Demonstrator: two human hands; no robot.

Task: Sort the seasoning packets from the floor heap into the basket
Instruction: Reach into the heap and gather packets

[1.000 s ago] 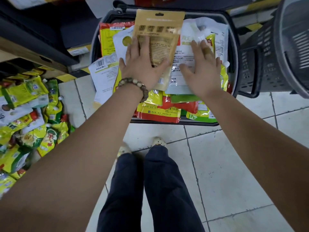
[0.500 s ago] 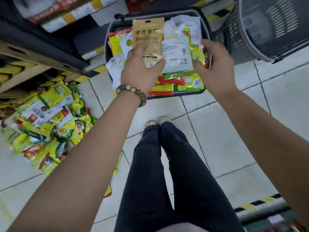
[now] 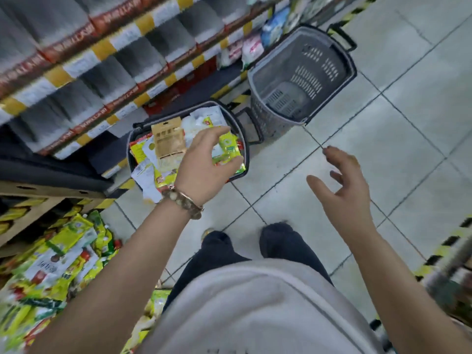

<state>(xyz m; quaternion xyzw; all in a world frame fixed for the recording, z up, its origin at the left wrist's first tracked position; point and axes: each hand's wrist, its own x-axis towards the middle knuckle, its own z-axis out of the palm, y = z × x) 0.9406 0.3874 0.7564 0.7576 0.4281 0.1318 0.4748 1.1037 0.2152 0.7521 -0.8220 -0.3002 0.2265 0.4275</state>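
Change: both hands, being pressed flat on the basket's load a second ago, are now being drawn up and away from it.
Left hand (image 3: 204, 162): being held in front of the basket (image 3: 178, 111) at frame centre; its grip is being kept loosely curved, thumb apart from fingers, nothing being held.
Right hand (image 3: 344, 185): being held over bare floor (image 3: 398, 154) right of centre, fingers spread, grip empty.
Seasoning packets (image 3: 227, 146): lying piled in the basket, a brown packet (image 3: 168, 140) topmost; some are overhanging the near rim.
Floor heap (image 3: 56, 264): waiting at lower left, well apart from both hands.
Meaning: the pressing-down is judged finished; more packets are being left to fetch, and the load is looking close to full.
Empty basket (image 3: 301, 80): standing just beside, upper right.
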